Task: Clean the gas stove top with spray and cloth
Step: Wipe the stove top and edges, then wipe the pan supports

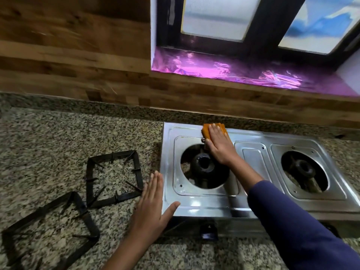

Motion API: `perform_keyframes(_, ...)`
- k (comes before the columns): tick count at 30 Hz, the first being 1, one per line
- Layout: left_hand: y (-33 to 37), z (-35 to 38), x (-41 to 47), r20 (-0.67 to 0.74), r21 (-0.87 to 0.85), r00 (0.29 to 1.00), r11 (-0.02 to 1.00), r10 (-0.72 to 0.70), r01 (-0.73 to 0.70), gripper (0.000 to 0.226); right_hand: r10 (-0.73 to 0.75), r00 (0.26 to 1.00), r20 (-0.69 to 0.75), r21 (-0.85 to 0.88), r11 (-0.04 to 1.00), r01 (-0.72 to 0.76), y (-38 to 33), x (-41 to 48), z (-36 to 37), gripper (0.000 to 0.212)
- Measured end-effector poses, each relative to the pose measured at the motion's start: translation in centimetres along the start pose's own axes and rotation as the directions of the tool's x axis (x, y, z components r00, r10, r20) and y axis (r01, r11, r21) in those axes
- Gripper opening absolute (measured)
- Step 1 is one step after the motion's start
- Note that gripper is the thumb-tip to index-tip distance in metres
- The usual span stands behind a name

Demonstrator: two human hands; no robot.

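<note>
The folded orange cloth (206, 131) is pressed under the straight, close-set fingers of the right hand (220, 146) on the back strip of the steel stove top (253, 138), at 1 o'clock from the left burner (203, 165). Soft and light, it is judged likely to bunch on slick metal, so it is best held flat at its middle. The stove's 9 o'clock edge is touched by the left hand (152, 203), fingers straight, thumb spread.

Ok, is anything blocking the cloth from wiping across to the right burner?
Nothing visible. Both pan supports lie on the counter left of the stove, and the steel between the orange cloth and the right burner is bare.
</note>
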State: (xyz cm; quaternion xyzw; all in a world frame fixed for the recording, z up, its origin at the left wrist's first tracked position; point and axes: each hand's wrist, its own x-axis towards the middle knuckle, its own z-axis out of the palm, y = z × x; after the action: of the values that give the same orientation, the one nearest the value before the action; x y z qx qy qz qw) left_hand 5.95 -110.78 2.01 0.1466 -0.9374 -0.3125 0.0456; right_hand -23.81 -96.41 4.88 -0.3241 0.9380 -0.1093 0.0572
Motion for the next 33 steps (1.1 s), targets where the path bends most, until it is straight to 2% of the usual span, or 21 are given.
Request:
perform_keyframes(4,0.3,-0.1,-0.2,-0.029,-0.032,1.0,0.999,0.007,-0.008,0.09,0.069,0.997,-0.03,-0.024,0.997,-0.07,1.6,-0.8,-0.3,0.06)
perform_keyframes(8,0.0,0.1,-0.1,-0.03,-0.026,0.999,0.999,0.033,-0.034,0.091,0.204,0.978,-0.041,0.012,0.979,-0.204,0.5,3.0,-0.7,0.058)
perform_keyframes(10,-0.1,0.1,0.0,-0.029,-0.015,0.999,0.999,0.044,-0.045,0.091,0.224,0.974,-0.018,0.052,0.973,-0.223,-0.8,4.8,-1.0,0.054)
perform_keyframes(13,-0.2,0.2,0.0,-0.025,-0.001,0.998,0.999,0.051,-0.051,0.092,0.14,0.989,0.046,0.081,0.986,-0.144,-4.7,6.7,-1.0,0.048)
perform_keyframes(17,-0.7,0.4,0.3,-0.025,0.022,0.998,0.998,0.056,-0.056,0.092,-0.067,0.998,-0.004,0.109,0.992,0.067,-13.1,6.6,0.8,0.046)
perform_keyframes(19,-0.8,0.6,0.4,-0.028,0.024,0.998,0.998,0.058,-0.058,0.09,-0.11,0.994,0.015,0.142,0.984,0.107,-16.2,5.3,1.9,0.052)
perform_keyframes(23,-0.6,0.5,0.4,-0.048,-0.014,0.997,0.998,0.058,-0.059,0.091,-0.242,0.969,0.058,0.106,0.966,0.235,-16.0,3.3,3.0,0.056)
perform_keyframes(25,-0.5,0.5,0.3,-0.042,-0.007,0.997,0.998,0.059,-0.059,0.091,-0.157,0.987,0.027,0.059,0.986,0.155,-13.7,3.0,2.8,0.061)
perform_keyframes(27,-0.5,0.3,0.3,-0.044,-0.006,0.997,0.998,0.062,-0.062,0.091,0.059,0.998,-0.021,0.016,0.998,-0.058,-10.8,3.0,2.2,0.065)
perform_keyframes(29,-0.4,0.3,0.2,-0.047,-0.005,0.997,0.999,0.054,-0.054,0.09,0.227,0.974,-0.013,0.02,0.974,-0.227,-9.2,3.0,1.8,0.067)
perform_keyframes(31,-0.3,0.3,0.1,-0.058,-0.02,0.997,0.998,0.054,-0.056,0.09,0.268,0.963,0.002,0.029,0.963,-0.268,-9.5,3.2,1.9,0.067)
perform_keyframes(33,-0.4,0.3,0.1,-0.064,-0.038,0.997,0.998,0.05,-0.053,0.09,0.228,0.974,0.001,0.031,0.973,-0.228,-10.3,3.3,2.2,0.066)
